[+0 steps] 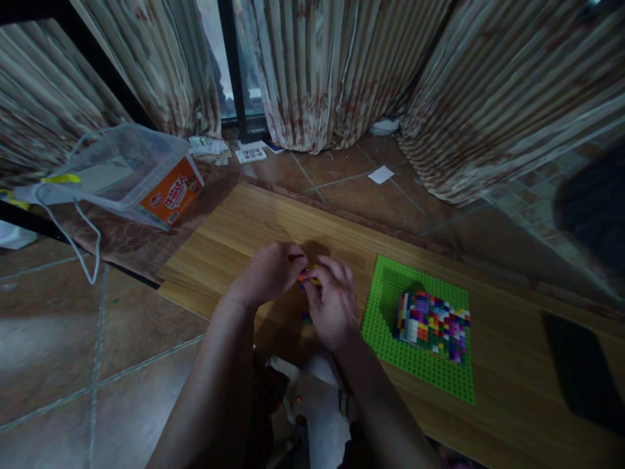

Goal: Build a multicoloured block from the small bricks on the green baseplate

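Over the wooden board (pixel 234 225), my left hand (pixel 279 268) and my right hand (pixel 334 301) meet with fingers closed around a few small toy bricks (pixel 303 276), orange, yellow and purple. My fingertips cover much of these bricks. Close under my right hand, a small green and blue brick (pixel 306 318) lies on the board. Right of my right hand, a green baseplate (pixel 383 345) lies flat, bearing a block of multicoloured toy bricks (pixel 432 326) stacked tightly together. Neither hand touches the baseplate.
A clear plastic bin (pixel 131 189) with an orange label stands at the left on a brown mat (pixel 141 251). A dark flat object (pixel 581 371) lies at the board's right. Striped curtains (pixel 336 71) hang behind. Papers (pixel 251 154) and a white sheet (pixel 381 174) lie on the tiled floor.
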A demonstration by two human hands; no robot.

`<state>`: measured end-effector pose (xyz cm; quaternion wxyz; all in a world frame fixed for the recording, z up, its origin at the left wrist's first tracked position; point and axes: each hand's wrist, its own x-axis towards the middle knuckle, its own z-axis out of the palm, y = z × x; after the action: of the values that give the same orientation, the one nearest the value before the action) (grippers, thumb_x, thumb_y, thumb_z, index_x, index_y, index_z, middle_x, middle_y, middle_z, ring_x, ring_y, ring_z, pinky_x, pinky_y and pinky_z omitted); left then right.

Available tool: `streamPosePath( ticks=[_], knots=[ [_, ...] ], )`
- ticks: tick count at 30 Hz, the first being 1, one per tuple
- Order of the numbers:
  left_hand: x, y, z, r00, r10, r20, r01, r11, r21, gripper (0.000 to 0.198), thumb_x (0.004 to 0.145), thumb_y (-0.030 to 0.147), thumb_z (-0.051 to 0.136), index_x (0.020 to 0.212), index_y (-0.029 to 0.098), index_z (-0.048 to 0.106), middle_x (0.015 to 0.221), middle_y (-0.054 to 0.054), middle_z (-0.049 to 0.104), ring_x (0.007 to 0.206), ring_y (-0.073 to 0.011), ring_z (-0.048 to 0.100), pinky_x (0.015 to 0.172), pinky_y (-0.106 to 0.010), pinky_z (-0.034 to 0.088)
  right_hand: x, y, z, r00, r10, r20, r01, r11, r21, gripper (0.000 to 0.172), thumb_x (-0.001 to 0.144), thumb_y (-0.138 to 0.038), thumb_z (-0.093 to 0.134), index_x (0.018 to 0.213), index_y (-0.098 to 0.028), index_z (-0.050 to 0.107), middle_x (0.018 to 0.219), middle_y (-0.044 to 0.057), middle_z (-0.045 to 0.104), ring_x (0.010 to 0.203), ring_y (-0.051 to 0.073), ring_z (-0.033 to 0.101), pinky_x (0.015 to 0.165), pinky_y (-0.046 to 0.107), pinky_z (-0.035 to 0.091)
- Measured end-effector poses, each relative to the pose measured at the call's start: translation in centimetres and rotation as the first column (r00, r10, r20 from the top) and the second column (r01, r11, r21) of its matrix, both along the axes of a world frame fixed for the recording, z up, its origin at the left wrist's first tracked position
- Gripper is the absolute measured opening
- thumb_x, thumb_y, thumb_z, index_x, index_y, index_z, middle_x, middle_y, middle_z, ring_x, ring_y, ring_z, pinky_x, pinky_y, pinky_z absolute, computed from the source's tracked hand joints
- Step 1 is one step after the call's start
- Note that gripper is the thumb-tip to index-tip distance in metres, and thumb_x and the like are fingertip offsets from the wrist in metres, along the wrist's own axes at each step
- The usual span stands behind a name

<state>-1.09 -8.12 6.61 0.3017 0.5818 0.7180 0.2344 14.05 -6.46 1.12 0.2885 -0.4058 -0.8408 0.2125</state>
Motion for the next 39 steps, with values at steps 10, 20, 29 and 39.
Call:
streamPosePath(
  ticks=[10,20,29,39],
  knots=[
    [3.2,0.9,-0.1,0.979,-0.131,0.155,0.101,0.977,0.185,0.023,0.081,0.014,0.05,0.083,0.016,0.072,0.072,0.0,0.068,0.066,-0.0106,0.057,0.061,-0.02,0.041,3.1,1.3,1.8,0.968,-0.12,-0.22,0.078,0.979,-0.188,0.014,0.092,-0.026,0.054,0.096,-0.022,0.066,0.091,0.002,0.073,0.085,0.018,0.068,0.077,0.03,0.05],
    [6.5,1.2,-0.9,0.939,0.019,0.342,-0.113,0.96,0.256,0.019,0.081,0.017,0.054,0.075,0.015,0.072,0.068,-0.001,0.07,0.062,-0.0104,0.06,0.06,-0.021,0.045,4.4,1.0,2.0,0.909,-0.298,-0.292,0.251,0.949,-0.19,0.016,0.09,-0.029,0.057,0.092,-0.019,0.07,0.086,0.004,0.075,0.08,0.019,0.07,0.074,0.03,0.052],
    [4.3,1.6,-0.6,0.994,0.074,0.086,-0.088,0.98,0.178,0.021,0.075,0.01,0.052,0.073,0.014,0.072,0.069,-0.001,0.069,0.065,-0.0109,0.059,0.061,-0.02,0.042,6.2,1.8,1.6,0.928,-0.304,-0.214,0.24,0.93,-0.28,0.015,0.085,-0.031,0.062,0.087,-0.02,0.072,0.086,0.004,0.076,0.08,0.02,0.071,0.077,0.033,0.054],
    [3.3,1.1,-1.1,0.991,-0.088,-0.103,0.084,0.995,-0.046,0.025,0.075,0.01,0.052,0.08,0.016,0.076,0.073,-0.003,0.072,0.067,-0.0131,0.061,0.061,-0.022,0.041,6.8,1.8,1.4,0.981,-0.192,0.042,0.196,0.942,-0.271,0.017,0.085,-0.026,0.056,0.089,-0.021,0.071,0.09,0.006,0.076,0.084,0.023,0.07,0.078,0.036,0.052]
  ],
)
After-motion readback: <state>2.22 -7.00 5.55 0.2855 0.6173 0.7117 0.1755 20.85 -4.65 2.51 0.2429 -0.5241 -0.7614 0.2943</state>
